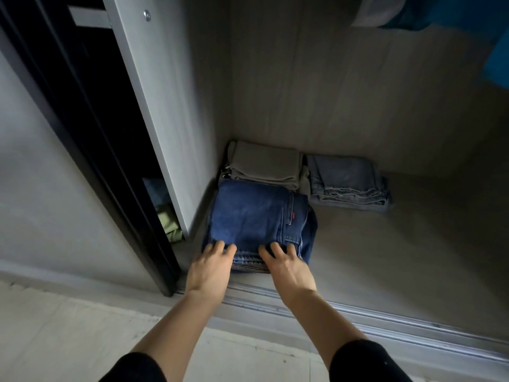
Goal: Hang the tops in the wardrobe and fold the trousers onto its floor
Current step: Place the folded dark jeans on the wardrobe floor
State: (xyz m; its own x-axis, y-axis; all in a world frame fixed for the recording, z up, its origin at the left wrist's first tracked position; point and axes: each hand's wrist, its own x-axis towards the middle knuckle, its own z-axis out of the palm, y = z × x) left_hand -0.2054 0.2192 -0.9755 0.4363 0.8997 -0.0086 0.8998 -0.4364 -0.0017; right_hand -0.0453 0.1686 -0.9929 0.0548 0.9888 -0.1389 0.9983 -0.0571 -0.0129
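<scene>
Sleeves, black (363, 362): a pair, at the bottom edge. Bare forearms run forward from them over the pale room floor (68, 340) and the metal door track (358, 312).

Left grip (210, 267): bare hand, palm down, fingers spread and fairly straight. The fingertips lie on top of the dark blue jeans at their near left edge. Thumb placement cannot be told.

Right grip (289, 267): bare hand, palm down, fingers spread. The fingertips rest on the near edge of the same jeans, right of centre. Nothing is seen pinched.

Dark blue jeans (256, 213): folded into a thick square, lying on the wardrobe floor (399, 257) at its front left, close against the side panel (170, 106). A small red tab sits by the pocket seam on the right.

Beige trousers (264, 164): folded, directly behind the dark blue jeans and touching them, in the back left corner. They lie on more folded pale cloth.

Light blue jeans (347, 183): folded, just beside the beige trousers on the right, near the back wall.

Teal top (454, 12): hanging, with its lower hem at the upper right. A white garment (371, 9) hangs to its left.

Dark sliding door (82, 119): left of the side panel. In the gap between them, green cloth (169, 224) lies below blue cloth (155, 188).
</scene>
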